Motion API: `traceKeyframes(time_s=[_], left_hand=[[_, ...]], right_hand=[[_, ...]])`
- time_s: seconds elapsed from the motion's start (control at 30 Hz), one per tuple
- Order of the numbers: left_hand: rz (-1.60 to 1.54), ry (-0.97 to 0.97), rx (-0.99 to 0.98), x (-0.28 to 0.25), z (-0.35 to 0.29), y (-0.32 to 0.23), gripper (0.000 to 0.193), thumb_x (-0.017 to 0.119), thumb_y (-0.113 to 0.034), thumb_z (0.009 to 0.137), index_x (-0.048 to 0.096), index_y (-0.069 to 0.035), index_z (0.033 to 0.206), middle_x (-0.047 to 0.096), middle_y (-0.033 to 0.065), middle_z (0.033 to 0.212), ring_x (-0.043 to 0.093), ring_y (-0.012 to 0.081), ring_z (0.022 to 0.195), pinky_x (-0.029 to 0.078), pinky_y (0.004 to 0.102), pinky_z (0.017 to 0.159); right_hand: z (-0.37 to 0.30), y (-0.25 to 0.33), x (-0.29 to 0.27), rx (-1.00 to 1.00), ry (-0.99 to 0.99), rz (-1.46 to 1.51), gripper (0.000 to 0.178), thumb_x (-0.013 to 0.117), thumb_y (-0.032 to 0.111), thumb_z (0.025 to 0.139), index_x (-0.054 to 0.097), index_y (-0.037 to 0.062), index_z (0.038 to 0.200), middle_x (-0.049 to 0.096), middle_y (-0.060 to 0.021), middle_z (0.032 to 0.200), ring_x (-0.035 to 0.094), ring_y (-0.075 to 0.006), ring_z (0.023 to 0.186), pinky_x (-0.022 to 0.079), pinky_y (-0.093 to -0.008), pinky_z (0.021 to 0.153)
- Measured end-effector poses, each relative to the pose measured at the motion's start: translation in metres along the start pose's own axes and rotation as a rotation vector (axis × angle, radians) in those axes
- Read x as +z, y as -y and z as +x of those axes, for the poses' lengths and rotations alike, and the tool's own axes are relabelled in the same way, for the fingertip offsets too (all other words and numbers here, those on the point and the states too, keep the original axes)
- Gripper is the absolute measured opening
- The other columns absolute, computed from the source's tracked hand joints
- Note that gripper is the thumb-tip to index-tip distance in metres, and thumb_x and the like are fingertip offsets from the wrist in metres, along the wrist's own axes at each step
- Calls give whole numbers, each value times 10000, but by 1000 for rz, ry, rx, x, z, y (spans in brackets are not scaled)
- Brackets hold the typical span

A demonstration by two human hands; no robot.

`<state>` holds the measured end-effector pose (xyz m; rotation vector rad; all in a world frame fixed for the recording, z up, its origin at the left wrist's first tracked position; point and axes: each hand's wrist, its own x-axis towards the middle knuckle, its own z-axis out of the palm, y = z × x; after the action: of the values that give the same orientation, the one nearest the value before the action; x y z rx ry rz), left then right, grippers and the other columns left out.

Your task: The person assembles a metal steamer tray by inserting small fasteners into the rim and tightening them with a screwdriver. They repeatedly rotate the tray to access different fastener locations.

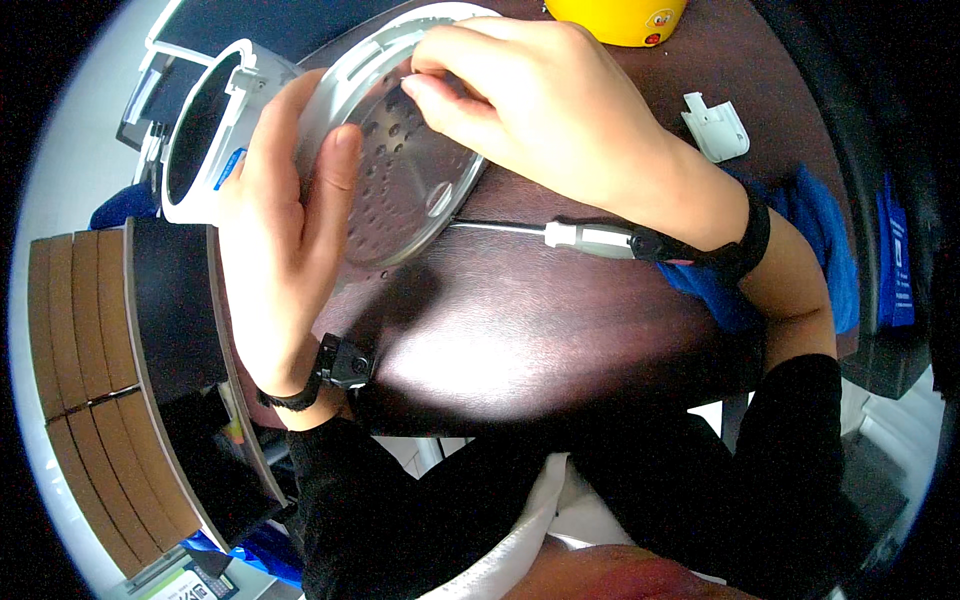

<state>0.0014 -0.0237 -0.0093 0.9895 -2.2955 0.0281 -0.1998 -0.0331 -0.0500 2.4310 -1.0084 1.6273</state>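
A round lid with a clear, droplet-spotted middle and a pale rim stands tilted on the table. My left hand grips its left edge, thumb on the near side and fingers behind. Above the lid's upper part, my right hand is closed in a pinch close to the rim; what its fingertips hold, if anything, is too small to make out. Behind my left hand a white, round appliance body lies with its dark opening showing. A screwdriver with a grey-and-white handle lies below my right forearm, its shaft pointing at the lid.
A small white plastic piece rests on the dark wooden table at the right. At the far edge stands a yellow container. A blue cloth lies by my right elbow. Brown drawer fronts line the left side.
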Motion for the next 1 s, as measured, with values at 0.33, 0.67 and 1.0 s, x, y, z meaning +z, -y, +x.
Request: traceKeyframes(time_s=[0.33, 0.67, 1.0], left_hand=[[22, 25, -32, 3, -2, -8, 325, 582, -191, 928, 526, -31, 1205, 623, 172, 715, 635, 248, 598, 465, 321, 530], [-16, 29, -86, 4, -6, -17, 298, 588, -102, 913, 557, 32, 1177, 656, 116, 905, 587, 128, 798, 456, 255, 731], [-4, -13, -68, 7, -7, -23, 308, 598, -124, 911, 549, 0, 1188, 644, 134, 798, 587, 136, 662, 465, 263, 620]], right_hand=[[-8, 10, 3, 5, -7, -234, 118, 666, 170, 824, 608, 73, 858, 589, -99, 690, 599, -291, 568, 489, -361, 518], [-7, 16, -3, 21, 39, -219, 118, 649, 167, 844, 598, 63, 870, 593, -127, 725, 601, -319, 598, 484, -389, 527], [-5, 18, -4, 175, 62, 21, 134, 641, 109, 840, 578, 24, 756, 510, -102, 575, 517, -205, 474, 375, -325, 447]])
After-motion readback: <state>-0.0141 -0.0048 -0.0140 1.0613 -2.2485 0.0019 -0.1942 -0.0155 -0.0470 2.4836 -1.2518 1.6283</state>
